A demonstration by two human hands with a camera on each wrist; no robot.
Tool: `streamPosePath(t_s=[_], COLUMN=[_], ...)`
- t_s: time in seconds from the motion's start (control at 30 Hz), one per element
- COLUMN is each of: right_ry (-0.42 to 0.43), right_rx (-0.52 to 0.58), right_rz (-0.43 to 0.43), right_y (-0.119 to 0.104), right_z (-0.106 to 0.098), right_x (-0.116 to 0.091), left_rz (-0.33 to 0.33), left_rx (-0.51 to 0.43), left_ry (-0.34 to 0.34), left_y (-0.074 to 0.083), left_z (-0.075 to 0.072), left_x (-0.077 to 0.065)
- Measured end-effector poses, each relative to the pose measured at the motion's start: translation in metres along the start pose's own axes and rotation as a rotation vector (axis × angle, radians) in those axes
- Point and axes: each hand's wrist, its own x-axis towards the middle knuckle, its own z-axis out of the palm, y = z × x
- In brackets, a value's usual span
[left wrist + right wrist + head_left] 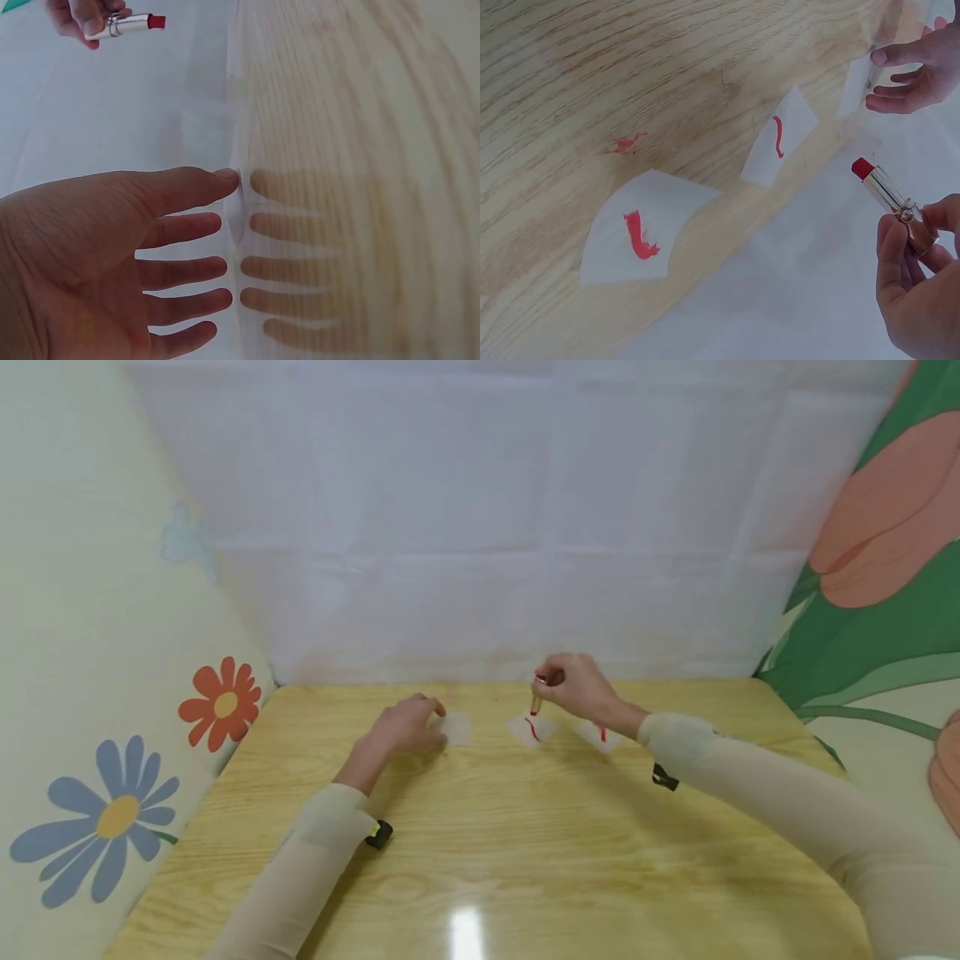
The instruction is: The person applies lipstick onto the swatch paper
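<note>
My right hand (581, 687) pinches an uncapped lipstick (885, 191) by its shiny base, the red tip pointing down toward the table. It is just above a middle white paper piece (799, 124), which bears a thin curved red line. A second paper piece (682, 202) under my right forearm has a thicker red stroke. My left hand (405, 724) is at a third, unmarked paper piece (459, 729) on the left. In the left wrist view, its fingers (187, 271) are straight and spread, with the thumb tip right at the paper's edge.
The glossy wooden table (525, 843) reflects the left fingers. A red smudge (625, 142) shows on the wood near the thicker-stroked paper. White cloth (450, 527) hangs behind the table, and flower-patterned panels (75, 652) stand at both sides.
</note>
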Motion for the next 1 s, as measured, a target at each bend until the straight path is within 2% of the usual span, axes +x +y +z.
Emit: streamPosePath(t_s=[0.43, 0.73, 1.0], right_ry=[-0.013, -0.009, 0.05], right_rx=[0.02, 0.079, 0.168], right_rz=[-0.011, 0.007, 0.02], right_y=[-0.003, -0.002, -0.004], right_z=[0.015, 0.04, 0.059], right_x=[0.005, 0.016, 0.029], left_rz=[-0.028, -0.035, -0.029], left_rx=[0.013, -0.01, 0.013], left_ry=[-0.041, -0.055, -0.045], left_y=[0.012, 0.013, 0.011], left_z=[0.003, 0.005, 0.006], left_x=[0.001, 0.004, 0.003])
